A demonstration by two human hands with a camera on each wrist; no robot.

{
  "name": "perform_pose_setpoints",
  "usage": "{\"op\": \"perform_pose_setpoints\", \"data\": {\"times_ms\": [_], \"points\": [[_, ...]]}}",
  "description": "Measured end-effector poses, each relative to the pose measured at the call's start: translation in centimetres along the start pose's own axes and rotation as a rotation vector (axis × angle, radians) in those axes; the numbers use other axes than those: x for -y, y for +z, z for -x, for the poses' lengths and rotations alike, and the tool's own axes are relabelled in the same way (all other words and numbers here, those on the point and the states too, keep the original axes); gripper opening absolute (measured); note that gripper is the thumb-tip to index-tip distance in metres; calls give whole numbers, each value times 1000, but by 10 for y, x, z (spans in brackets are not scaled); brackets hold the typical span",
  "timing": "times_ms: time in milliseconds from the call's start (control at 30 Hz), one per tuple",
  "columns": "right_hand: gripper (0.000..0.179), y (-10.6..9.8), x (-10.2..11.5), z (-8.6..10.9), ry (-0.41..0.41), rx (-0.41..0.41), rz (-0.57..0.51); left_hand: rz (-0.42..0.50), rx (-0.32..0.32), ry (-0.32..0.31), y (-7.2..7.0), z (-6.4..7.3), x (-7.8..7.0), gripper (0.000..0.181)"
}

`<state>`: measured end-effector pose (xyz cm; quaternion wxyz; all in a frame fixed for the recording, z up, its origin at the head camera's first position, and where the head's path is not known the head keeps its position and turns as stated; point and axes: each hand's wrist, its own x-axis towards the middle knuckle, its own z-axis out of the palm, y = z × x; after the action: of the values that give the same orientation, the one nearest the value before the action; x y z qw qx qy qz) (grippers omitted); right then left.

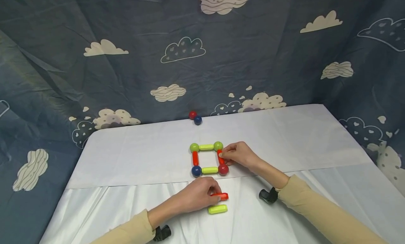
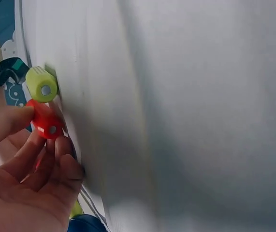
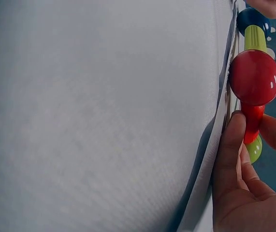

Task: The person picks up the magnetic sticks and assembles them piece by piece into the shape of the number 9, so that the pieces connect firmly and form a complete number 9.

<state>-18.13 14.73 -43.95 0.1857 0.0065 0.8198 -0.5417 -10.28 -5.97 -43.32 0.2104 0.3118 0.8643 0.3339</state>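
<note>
A square of magnetic rods and balls lies on the white cloth: two green balls at the far corners, a blue ball [image 1: 196, 171] and a red ball [image 1: 223, 169] at the near ones. Yellow-green rods [image 1: 210, 170] form the near and far sides, red rods the other two. My right hand [image 1: 241, 154] pinches the right-hand red rod [image 3: 252, 121] between thumb and fingers. Nearer me, my left hand [image 1: 199, 194] holds a loose red rod [image 2: 46, 122] between thumb and fingertips. Beside it lies a loose yellow-green rod [image 1: 217, 209], not touched by the fingers as far as I see.
At the table's back edge sit a spare red ball [image 1: 192, 114] and a spare blue ball [image 1: 197, 120]. Behind them hangs a dark cloud-patterned curtain [image 1: 139, 75]. The white cloth [image 1: 133, 156] has a seam running across it and folds toward the front.
</note>
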Motion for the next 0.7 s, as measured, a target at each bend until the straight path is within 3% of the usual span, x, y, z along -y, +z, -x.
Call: {"op": "perform_pose_setpoints", "data": {"times_ms": [100, 300, 400, 533, 700], "points": [[28, 0, 0, 0, -2, -1, 0, 133, -28, -50, 1, 1, -1, 5], [28, -1, -2, 0, -8, 6, -2, 556, -119, -187, 7, -2, -5, 12], [28, -2, -3, -1, -13, 10, -1, 717, -170, -269, 11, -5, -8, 17], [28, -2, -3, 0, -20, 11, 3, 828, -226, -353, 15, -11, -11, 19], [27, -1, -2, 0, -20, 8, 6, 925, -283, -410, 20, -17, -13, 19]]}}
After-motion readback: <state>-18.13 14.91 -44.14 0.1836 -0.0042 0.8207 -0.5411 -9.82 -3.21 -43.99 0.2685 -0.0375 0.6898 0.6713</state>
